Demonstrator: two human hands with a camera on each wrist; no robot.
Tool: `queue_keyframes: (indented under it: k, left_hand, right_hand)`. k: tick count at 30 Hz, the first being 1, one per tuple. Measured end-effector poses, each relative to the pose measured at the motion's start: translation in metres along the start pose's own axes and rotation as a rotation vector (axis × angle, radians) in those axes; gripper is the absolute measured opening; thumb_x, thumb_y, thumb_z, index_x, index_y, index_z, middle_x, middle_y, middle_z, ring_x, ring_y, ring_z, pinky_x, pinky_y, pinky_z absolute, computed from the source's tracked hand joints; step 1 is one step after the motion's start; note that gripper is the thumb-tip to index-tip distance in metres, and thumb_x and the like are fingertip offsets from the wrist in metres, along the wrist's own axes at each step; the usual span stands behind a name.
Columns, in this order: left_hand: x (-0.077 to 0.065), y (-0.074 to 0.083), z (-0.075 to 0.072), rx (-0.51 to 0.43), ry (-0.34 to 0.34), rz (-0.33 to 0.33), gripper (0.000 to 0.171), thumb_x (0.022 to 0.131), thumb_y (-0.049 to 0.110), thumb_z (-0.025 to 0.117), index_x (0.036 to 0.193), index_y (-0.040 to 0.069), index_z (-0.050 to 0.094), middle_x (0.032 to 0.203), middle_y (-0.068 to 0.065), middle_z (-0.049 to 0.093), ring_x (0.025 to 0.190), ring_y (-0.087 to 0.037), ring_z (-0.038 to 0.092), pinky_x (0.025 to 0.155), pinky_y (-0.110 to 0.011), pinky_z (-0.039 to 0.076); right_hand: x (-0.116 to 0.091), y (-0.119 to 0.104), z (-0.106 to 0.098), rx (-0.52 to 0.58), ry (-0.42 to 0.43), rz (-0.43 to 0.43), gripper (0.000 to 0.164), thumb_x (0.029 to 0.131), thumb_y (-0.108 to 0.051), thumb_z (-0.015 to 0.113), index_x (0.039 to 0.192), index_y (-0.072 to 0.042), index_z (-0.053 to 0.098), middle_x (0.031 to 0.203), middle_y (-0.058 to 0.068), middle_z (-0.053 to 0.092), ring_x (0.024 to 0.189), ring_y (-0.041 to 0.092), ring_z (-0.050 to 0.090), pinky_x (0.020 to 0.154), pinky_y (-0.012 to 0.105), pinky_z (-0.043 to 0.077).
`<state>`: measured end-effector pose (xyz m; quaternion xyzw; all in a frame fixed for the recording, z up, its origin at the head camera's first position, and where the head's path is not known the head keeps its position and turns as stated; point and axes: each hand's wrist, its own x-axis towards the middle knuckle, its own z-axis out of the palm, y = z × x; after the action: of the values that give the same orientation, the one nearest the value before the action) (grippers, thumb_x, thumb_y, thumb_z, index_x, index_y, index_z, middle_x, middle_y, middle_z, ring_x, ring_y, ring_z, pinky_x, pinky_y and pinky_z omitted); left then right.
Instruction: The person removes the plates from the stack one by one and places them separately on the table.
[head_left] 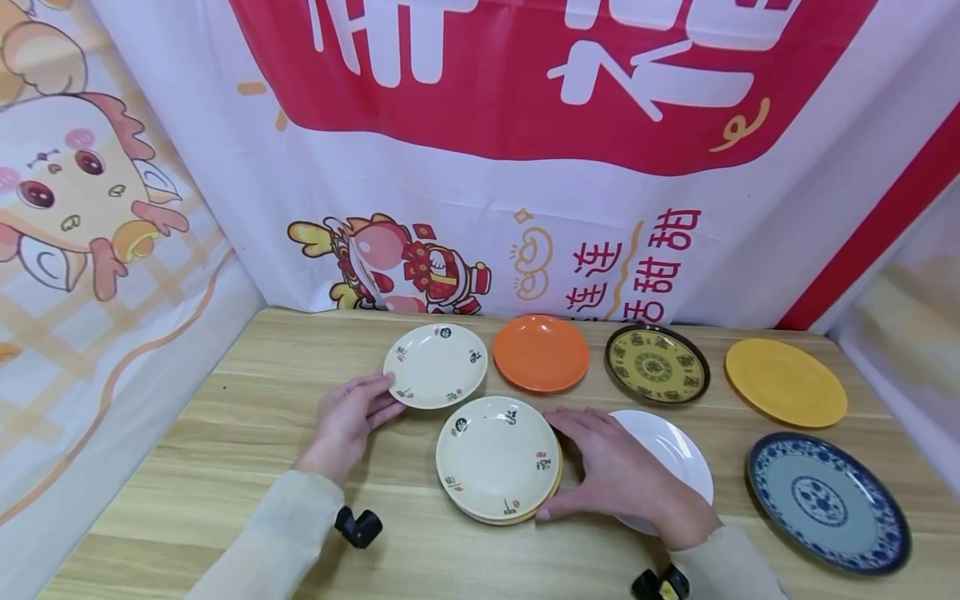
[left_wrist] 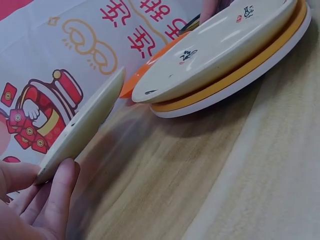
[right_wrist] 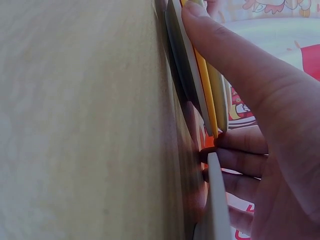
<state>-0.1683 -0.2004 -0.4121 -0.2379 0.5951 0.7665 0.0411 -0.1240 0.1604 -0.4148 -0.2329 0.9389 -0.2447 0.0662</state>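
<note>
My left hand pinches the left rim of a cream plate with small black and red marks; in the left wrist view the thumb is above, fingers below, and the plate tilts off the table. In front of it sits a stack of plates. A matching cream plate tops the stack, with yellow and white rims beneath it in the left wrist view. Around the stack's right edge my right hand holds on, thumb at the near rim and fingers farther back. A white plate lies partly hidden under that hand.
Along the back of the wooden table lie an orange plate, a patterned olive plate with a dark rim and a yellow plate. At the right is a blue floral plate. Printed cloth hangs behind.
</note>
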Motion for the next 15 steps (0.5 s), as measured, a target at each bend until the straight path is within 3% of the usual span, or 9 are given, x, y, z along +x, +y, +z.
queue_keyframes:
  k: [15]
  left_hand:
    - [0.014, 0.007, 0.008, -0.022, 0.06, -0.018, 0.041, 0.104, 0.007, 0.07, 0.142, -0.001, 0.06, 0.09, 0.001, 0.08, 0.081, -0.01, 0.079, 0.087, -0.027, 0.068]
  right_hand:
    - [-0.001, -0.001, 0.0, 0.011, -0.01, 0.029, 0.119, 0.054, -0.085, 0.09, 0.153, -0.028, 0.058, 0.16, 0.001, 0.057, 0.151, 0.034, 0.048, 0.127, 0.062, 0.04]
